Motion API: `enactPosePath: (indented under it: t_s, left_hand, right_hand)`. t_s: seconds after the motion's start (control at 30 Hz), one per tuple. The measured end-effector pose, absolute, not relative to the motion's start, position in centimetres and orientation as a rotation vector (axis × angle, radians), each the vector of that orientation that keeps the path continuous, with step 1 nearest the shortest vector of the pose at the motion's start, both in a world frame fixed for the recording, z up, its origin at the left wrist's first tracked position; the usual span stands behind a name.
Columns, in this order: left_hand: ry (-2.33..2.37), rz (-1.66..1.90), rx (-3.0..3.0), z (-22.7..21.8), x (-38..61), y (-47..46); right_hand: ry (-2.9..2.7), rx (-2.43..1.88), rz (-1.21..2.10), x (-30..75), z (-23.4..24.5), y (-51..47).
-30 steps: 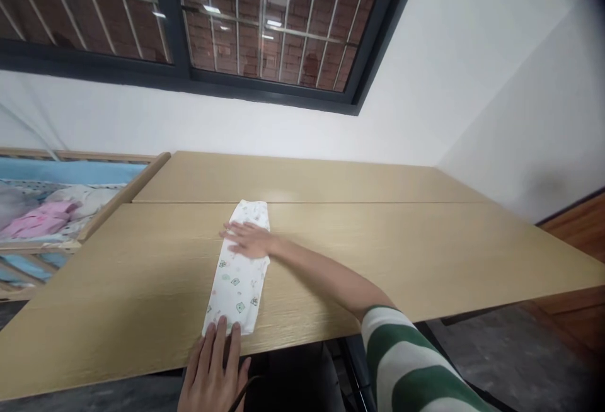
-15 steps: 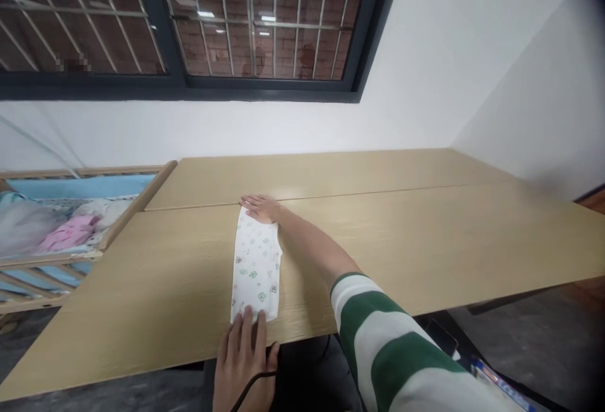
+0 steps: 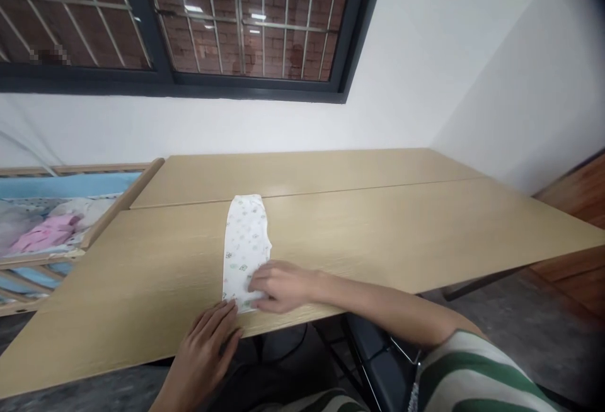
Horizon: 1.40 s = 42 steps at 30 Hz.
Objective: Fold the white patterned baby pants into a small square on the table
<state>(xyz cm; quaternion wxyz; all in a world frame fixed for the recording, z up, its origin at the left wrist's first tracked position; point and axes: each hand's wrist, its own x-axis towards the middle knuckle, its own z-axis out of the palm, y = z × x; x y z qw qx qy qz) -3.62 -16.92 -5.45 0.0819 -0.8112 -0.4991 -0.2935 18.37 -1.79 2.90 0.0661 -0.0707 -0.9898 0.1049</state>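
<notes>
White cloth (image 3: 243, 235) printed with small green motifs stands out against the pale tan table (image 3: 378, 229) before us, with a green-and-white striped sleeve (image 3: 472, 374) at four o'clock, pink fabric (image 3: 45, 234) and light-blue padding (image 3: 94, 184) at nine, a dark window frame (image 3: 163, 81) at eleven, and reddish-brown wood (image 3: 579, 201) at three.

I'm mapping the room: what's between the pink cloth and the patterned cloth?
In the head view: bedding, a wooden rail, then tabletop up to the patterned cloth.

Right hand (image 3: 282, 287) over near end of white printed cloth (image 3: 246, 232); left fingertips (image 3: 230, 305) at corner
</notes>
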Motion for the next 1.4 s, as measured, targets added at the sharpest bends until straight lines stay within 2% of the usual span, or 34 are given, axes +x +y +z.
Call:
enactPosePath:
  t_s: [0.23,0.37,0.47,0.53,0.63,0.77,0.93,1.1,1.27,1.4]
  left_hand:
    - [-1.328,-0.822,-2.602,-4.9,-3.9,-19.5]
    - [-1.328,-1.123,-2.624,-3.8,-3.3,-20.1]
    - [-1.631,-1.408,-2.515,-2.0,-3.3,-18.8]
    - [-1.821,-1.464,-2.436,-0.1,-3.9,-16.6]
    - [-1.874,-1.471,-2.362,3.3,-5.1,-11.6]
    - [-1.975,-1.440,-2.236,6.1,-6.3,-3.4]
    - [-2.321,-1.092,-2.221,4.3,-6.2,4.5]
    - [-2.385,-0.912,-2.208,2.2,-5.3,7.4]
    - [-2.277,-0.850,-2.169,2.0,-4.4,5.1]
    - [-1.963,-0.672,-2.242,-0.3,-1.9,-1.4]
  right_hand:
    - [-2.994,-0.360,0.023,22.1,0.2,-9.1]
    - [-2.931,-0.507,0.397,22.4,2.6,-10.2]
    - [-2.786,-0.611,0.750,22.2,6.0,-8.9]
    - [-2.698,-0.640,0.889,21.7,8.0,-6.9]
    - [-2.599,-0.661,0.918,20.0,9.3,-2.2]
    - [-2.410,-0.796,0.864,17.0,8.5,5.7]
    - [-2.287,-1.079,0.898,13.9,5.2,13.5]
    - [-2.335,-1.223,0.844,12.9,1.5,16.1]
    - [-2.365,-1.176,0.741,13.4,1.4,15.9]
    - [-2.505,-0.777,0.515,13.7,3.2,12.5]
